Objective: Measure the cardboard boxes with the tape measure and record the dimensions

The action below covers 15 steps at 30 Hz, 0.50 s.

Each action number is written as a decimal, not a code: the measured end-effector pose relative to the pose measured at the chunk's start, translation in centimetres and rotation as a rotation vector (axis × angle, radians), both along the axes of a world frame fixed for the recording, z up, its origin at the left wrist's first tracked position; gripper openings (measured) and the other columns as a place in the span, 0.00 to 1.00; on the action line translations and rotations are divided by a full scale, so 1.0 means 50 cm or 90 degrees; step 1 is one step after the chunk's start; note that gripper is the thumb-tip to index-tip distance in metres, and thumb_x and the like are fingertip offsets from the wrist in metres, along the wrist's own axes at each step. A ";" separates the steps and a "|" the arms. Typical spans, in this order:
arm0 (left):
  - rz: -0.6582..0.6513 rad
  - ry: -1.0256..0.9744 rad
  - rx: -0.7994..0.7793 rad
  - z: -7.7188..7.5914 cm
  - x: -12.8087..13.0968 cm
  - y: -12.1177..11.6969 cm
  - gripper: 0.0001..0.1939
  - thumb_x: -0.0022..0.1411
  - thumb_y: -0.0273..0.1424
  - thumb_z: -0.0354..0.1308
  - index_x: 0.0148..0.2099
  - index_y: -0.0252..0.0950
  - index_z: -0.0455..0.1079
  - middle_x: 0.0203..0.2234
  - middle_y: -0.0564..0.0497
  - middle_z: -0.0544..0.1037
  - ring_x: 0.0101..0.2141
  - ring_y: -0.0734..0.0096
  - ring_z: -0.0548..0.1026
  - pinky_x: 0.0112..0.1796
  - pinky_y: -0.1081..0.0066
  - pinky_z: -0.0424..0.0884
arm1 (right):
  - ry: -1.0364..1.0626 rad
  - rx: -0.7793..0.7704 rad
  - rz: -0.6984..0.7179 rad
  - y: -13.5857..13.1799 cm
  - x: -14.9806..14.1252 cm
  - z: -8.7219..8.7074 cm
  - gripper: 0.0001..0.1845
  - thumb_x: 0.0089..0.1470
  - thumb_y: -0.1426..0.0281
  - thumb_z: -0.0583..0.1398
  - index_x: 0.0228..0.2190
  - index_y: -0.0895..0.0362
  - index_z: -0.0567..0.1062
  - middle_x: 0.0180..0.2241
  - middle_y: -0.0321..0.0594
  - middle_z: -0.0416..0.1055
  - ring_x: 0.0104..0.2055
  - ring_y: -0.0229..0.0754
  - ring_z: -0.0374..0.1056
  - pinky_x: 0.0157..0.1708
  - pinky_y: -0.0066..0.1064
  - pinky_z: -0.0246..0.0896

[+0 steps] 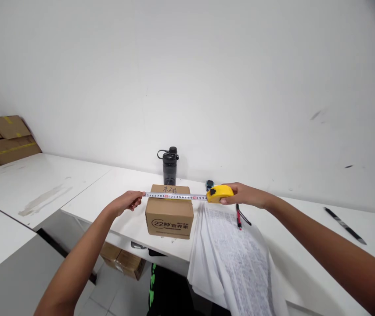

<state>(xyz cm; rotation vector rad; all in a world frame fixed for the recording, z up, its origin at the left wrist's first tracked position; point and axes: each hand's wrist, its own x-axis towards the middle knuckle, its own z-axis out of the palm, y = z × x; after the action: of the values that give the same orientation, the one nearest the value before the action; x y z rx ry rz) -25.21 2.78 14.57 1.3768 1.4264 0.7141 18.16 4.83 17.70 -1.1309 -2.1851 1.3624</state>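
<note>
A small brown cardboard box point(169, 215) with dark printing and handwriting on top stands on the white table. Stretched level across the box's top is the white blade point(177, 197) of a tape measure, with black numerals along it. My left hand point(128, 202) pinches the blade's free end, just left of the box. At the right, above the papers, my right hand point(238, 194) grips the yellow case of the tape measure point(219, 193). Whether the blade touches the box top I cannot tell.
Behind the box a dark bottle point(169, 164) stands near the wall. Printed sheets point(236, 254) hang over the table's front edge, with a red-and-black pen point(239, 217) on them. A utility knife point(344, 225) lies far right. Cartons point(12, 147) are stacked left; another carton point(123, 261) is below.
</note>
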 end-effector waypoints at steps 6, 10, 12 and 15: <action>-0.002 0.024 0.013 -0.020 0.023 -0.006 0.26 0.50 0.56 0.58 0.25 0.37 0.60 0.19 0.57 0.62 0.21 0.76 0.58 0.25 0.72 0.55 | 0.016 0.017 -0.030 -0.004 -0.034 -0.020 0.26 0.45 0.53 0.66 0.44 0.52 0.76 0.41 0.41 0.74 0.43 0.48 0.68 0.43 0.38 0.62; -0.018 0.090 0.035 -0.023 0.036 -0.002 0.27 0.51 0.58 0.55 0.28 0.37 0.61 0.22 0.55 0.66 0.24 0.72 0.64 0.26 0.71 0.58 | 0.003 0.005 -0.027 -0.007 -0.053 -0.026 0.26 0.45 0.54 0.66 0.44 0.53 0.77 0.40 0.41 0.74 0.42 0.48 0.68 0.41 0.36 0.62; -0.008 0.110 0.032 -0.025 0.044 -0.002 0.27 0.53 0.58 0.53 0.32 0.37 0.62 0.25 0.52 0.70 0.27 0.68 0.68 0.27 0.71 0.61 | 0.015 0.003 -0.030 -0.004 -0.054 -0.030 0.26 0.45 0.54 0.67 0.44 0.53 0.77 0.40 0.41 0.74 0.43 0.47 0.68 0.42 0.36 0.62; 0.016 0.114 0.042 -0.025 0.055 -0.007 0.30 0.55 0.58 0.51 0.47 0.39 0.63 0.42 0.44 0.75 0.42 0.58 0.73 0.35 0.66 0.68 | 0.034 -0.005 -0.029 0.000 -0.055 -0.035 0.27 0.46 0.54 0.66 0.46 0.54 0.76 0.42 0.41 0.74 0.44 0.48 0.68 0.44 0.37 0.62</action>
<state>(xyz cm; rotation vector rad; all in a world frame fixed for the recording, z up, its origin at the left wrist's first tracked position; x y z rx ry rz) -22.48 2.45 13.33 1.5065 1.5751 0.6726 15.41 4.84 15.97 -1.1270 -2.1056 1.3669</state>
